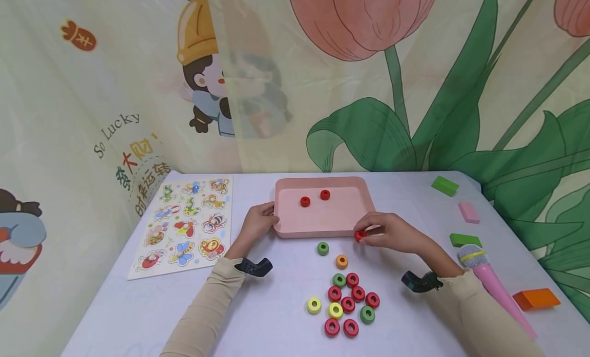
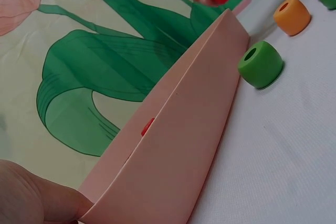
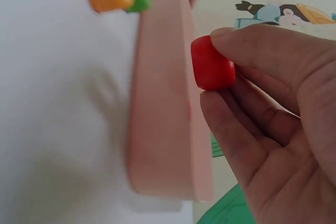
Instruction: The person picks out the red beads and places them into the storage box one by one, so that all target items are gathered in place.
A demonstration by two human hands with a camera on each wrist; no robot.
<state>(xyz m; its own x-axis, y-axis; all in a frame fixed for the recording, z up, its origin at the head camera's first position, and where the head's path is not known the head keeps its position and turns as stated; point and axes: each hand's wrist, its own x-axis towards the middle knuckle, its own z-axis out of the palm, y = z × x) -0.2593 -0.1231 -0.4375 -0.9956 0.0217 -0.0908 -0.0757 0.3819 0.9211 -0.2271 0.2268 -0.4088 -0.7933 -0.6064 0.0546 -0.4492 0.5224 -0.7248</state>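
My right hand [image 1: 389,231] pinches a red bead [image 3: 212,62] between thumb and fingertips, at the front right corner of the pink tray [image 1: 295,234]. At the tray's left end, my left hand [image 1: 256,225] grips the rim, its thumb [image 2: 63,203] lying on the edge. Two red beads sit inside the tray, one left of middle [image 1: 305,202] and the other farther back [image 1: 324,195]. Just in front of the tray lie a green bead [image 1: 323,249] and an orange bead [image 1: 341,261].
Nearer me, several loose red, green and yellow beads [image 1: 335,310] are spread on the white table. A sheet of insect pictures [image 1: 184,229] lies at left. On the right are green blocks [image 1: 445,186], a pink block [image 1: 468,212], a pink microphone [image 1: 498,290] and an orange block [image 1: 536,299].
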